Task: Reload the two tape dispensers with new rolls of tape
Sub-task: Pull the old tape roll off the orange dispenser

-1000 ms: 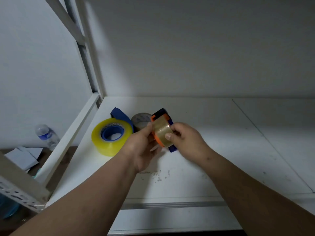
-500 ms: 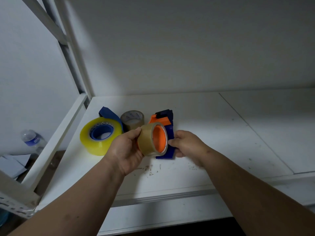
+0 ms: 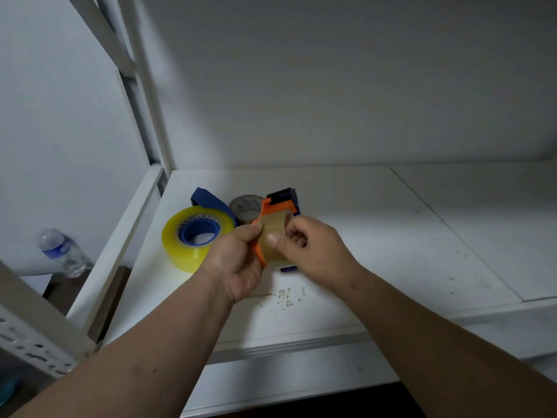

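Above the white shelf, my left hand [image 3: 238,260] and my right hand [image 3: 310,248] both grip a brownish clear tape roll [image 3: 272,236] seated in an orange tape dispenser [image 3: 272,208]. My right thumb presses on the roll's outer face. A dark blue dispenser [image 3: 287,196] sits right behind it, partly hidden. To the left lies a big yellow tape roll [image 3: 187,245] on a blue dispenser [image 3: 208,199]. A small grey-cored tape roll [image 3: 245,206] stands behind my left hand.
The white shelf board [image 3: 376,236] has a seam on the right and a front lip [image 3: 286,342]. A white upright post [image 3: 144,116] rises at the back left. A water bottle [image 3: 60,251] lies lower left, outside the shelf. Small scraps [image 3: 283,295] litter the board.
The roll was turned with its orange core facing me half a second ago; now its outer face shows and my right hand has closed onto it again.
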